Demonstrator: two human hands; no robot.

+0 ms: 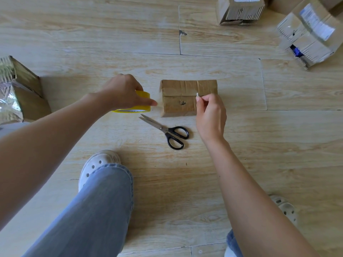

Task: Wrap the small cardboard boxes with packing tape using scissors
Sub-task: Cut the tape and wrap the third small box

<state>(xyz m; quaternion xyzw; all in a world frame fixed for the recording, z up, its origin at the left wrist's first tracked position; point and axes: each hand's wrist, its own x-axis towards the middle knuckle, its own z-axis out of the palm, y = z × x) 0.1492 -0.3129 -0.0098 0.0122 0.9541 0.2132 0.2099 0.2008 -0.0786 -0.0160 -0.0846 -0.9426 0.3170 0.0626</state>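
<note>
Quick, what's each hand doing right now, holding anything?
Left hand: grips the yellow tape roll.
Right hand: pinches what looks like the tape's free end above the small cardboard box.

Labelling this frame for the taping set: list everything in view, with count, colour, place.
small brown cardboard box: 1, brown, floor centre.
yellow roll of clear packing tape: 1, yellow, left of that box, in the left grip.
black-handled metal scissors: 1, black and silver, on the floor nearer than the box.
taped cardboard boxes: at least 3, brown, glossy tape; two top right, one left edge.
pale wood-look plank floor: 1, tan, under everything.
white perforated clogs: 2, white, bottom centre, lower right.
blue jeans: 1, blue, bottom.
left grip: 1, holds the roll.
right grip: 1, over the box, pinches apparently the tape end.
</note>
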